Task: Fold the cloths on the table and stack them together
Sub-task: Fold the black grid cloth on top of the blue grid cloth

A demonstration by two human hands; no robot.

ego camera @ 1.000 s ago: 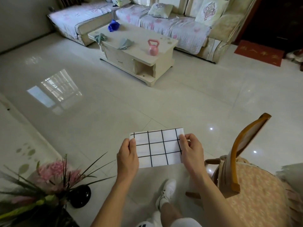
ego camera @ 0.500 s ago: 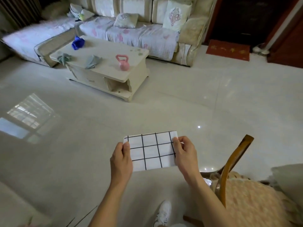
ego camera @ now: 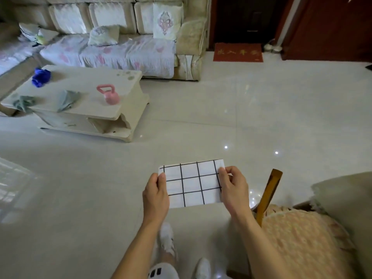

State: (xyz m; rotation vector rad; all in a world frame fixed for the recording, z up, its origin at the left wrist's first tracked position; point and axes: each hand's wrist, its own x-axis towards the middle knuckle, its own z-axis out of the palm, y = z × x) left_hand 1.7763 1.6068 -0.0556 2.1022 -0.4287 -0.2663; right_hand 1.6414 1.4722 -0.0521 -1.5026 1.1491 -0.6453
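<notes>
Head view. White card with black grid [ego camera: 192, 185] at lower centre of frame, flat, held above floor [ego camera: 261, 117]; long axis runs left-right, slightly tilted up to right. Left hand [ego camera: 156, 196] pinches left edge, thumb on top. Right hand [ego camera: 233, 187] pinches right edge, fingers curled round it. Low table [ego camera: 84, 87] at left of frame carries blue cloth [ego camera: 40, 77], two crumpled grey-green cloths [ego camera: 24, 102] [ego camera: 67, 99], pink kettlebell [ego camera: 108, 94]. Sofa [ego camera: 124, 47] behind table. Chair [ego camera: 298, 234] at lower right.

One head-worn camera looks forward and down across the floor [ego camera: 201, 117]; the hands are close below, and the table [ego camera: 84, 93] far off to the left.
</notes>
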